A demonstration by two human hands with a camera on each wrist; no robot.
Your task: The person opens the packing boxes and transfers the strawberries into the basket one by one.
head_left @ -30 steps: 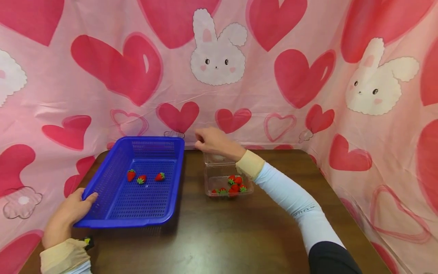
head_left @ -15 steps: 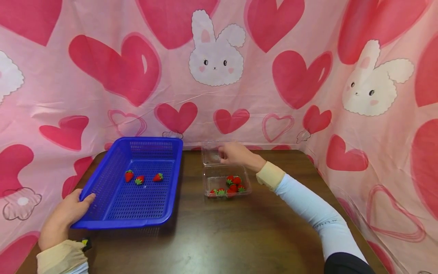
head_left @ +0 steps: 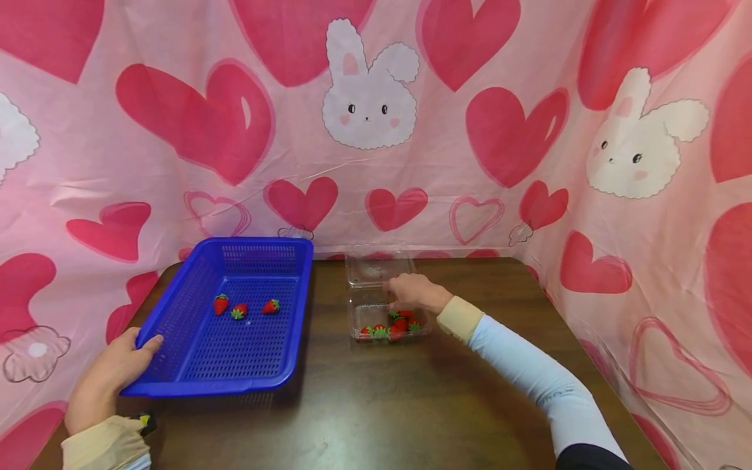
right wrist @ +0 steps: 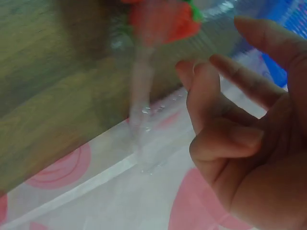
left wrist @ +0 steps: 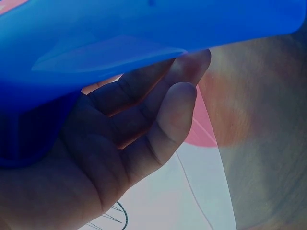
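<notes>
On the table's left, my left hand (head_left: 114, 369) grips the left rim of a blue perforated plastic basket (head_left: 205, 386); its thumb lies over the rim. In the left wrist view, fingers (left wrist: 175, 112) of that hand show beneath the rim (left wrist: 144, 62). Three strawberries lie on the basket floor, one of them the leftmost strawberry (head_left: 220, 305). My right hand (head_left: 418, 292) reaches over a clear plastic clamshell box (head_left: 365, 316) and partly hides it. Inside are several strawberries (head_left: 397, 328). In the right wrist view, its loosely bent fingers hold nothing, near a strawberry (right wrist: 165, 21).
The clamshell's transparent lid (head_left: 378, 269) stands raised at the back, close to the pink curtain (head_left: 452, 150) with hearts and rabbits. Brown wooden table (head_left: 376, 405) surface lies in front of the basket and box.
My right hand has moved from beside the basket's back right corner rightward and down over the clamshell box. The left hand keeps its grip on the basket.
</notes>
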